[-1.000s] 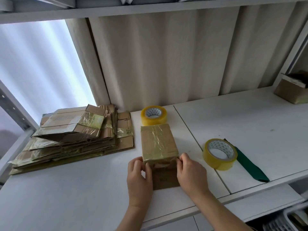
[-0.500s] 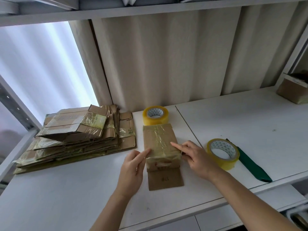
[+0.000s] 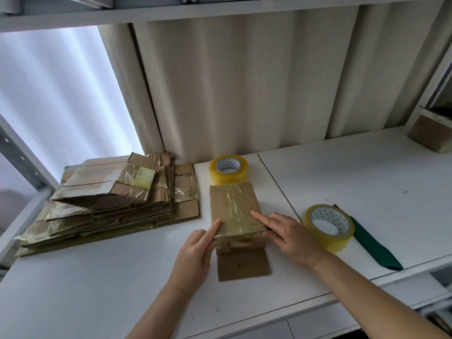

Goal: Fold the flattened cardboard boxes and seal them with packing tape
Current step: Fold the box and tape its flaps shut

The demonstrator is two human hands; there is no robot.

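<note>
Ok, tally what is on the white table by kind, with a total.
Tape rolls: 2, one behind the box, one at the right
Folded box: 1
Stack of flat boxes: 1
Green cutter: 1
Total: 5

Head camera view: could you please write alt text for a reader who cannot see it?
Left hand and right hand press outstretched fingers on a taped cardboard box on a white table, between a stack of flattened boxes and two tape rolls.
</note>
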